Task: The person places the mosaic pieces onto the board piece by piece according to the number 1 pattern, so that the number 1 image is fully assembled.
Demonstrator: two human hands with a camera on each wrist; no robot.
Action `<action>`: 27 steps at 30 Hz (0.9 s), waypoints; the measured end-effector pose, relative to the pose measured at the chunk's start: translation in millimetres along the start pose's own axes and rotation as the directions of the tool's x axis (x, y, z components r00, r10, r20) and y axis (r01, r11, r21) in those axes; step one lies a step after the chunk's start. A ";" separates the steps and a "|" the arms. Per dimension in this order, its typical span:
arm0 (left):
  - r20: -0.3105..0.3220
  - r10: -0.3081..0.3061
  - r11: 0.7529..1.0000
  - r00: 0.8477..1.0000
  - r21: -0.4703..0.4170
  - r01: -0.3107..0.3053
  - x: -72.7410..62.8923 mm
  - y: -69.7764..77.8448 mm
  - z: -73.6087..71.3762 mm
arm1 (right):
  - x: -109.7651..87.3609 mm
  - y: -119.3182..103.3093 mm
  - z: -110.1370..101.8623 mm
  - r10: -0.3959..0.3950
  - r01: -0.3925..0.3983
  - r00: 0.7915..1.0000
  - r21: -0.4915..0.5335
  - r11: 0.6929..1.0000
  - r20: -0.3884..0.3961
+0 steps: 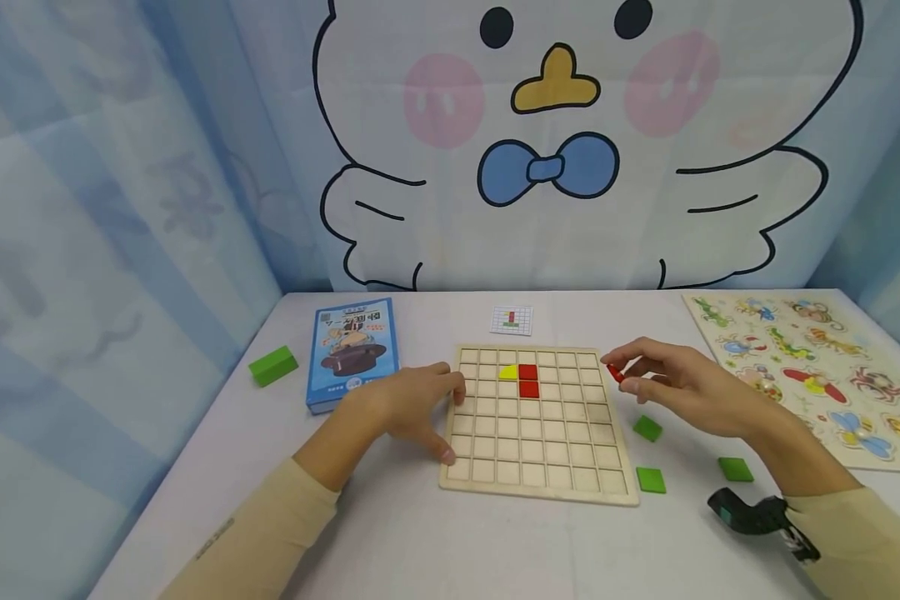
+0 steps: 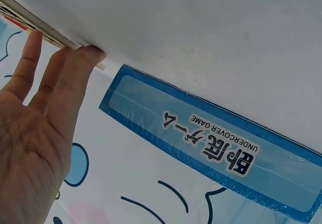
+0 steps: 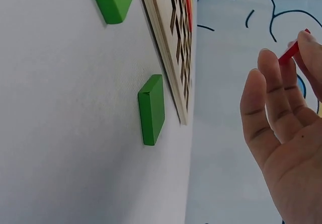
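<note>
A wooden grid board [image 1: 487, 472] lies flat on the table, with one yellow rounded tile [image 1: 508, 372] and two red square tiles [image 1: 528, 389] in its cells. My left hand [image 1: 408, 406] rests at the board's left edge, its thumb and fingertips touching the frame. Beyond the board's right edge, my right hand [image 1: 693, 387] pinches a small red tile [image 3: 291, 52] between thumb and fingers, raised off the table. Below that hand lie several green tiles, one of them a green square tile [image 1: 651, 480] near the board's right corner.
Behind the board lies a small pattern card [image 1: 512, 320]. To the left are a blue game box [image 1: 352, 350] and a green block [image 1: 273, 366]. A picture puzzle board [image 1: 817, 367] covers the right side. A curtain with a cartoon figure hangs behind the table.
</note>
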State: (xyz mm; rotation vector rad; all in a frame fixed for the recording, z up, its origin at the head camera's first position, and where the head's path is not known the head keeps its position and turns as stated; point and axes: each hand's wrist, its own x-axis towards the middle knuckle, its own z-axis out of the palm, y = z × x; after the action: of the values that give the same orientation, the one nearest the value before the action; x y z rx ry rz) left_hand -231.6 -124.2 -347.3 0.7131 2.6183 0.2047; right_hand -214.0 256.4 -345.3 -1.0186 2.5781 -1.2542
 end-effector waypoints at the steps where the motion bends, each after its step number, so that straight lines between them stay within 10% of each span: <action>1: 0.000 -0.002 1.000 1.000 0.001 0.002 0.0 0.1 -0.5 | 1.6 0.2 0.4 -0.003 0.003 1.000 0.008 1.000 0.001; 27: 0.004 -0.007 1.000 1.000 -0.007 0.007 0.3 -0.5 -0.6 | 59.7 3.5 29.2 0.009 -0.018 0.997 0.107 0.994 0.079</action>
State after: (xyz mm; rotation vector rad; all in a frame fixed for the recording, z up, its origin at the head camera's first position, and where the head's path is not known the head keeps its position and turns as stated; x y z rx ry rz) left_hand -232.3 -124.5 -346.9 0.7009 2.6151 0.2102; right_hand -251.4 202.3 -355.6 -1.0072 2.4270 -1.3070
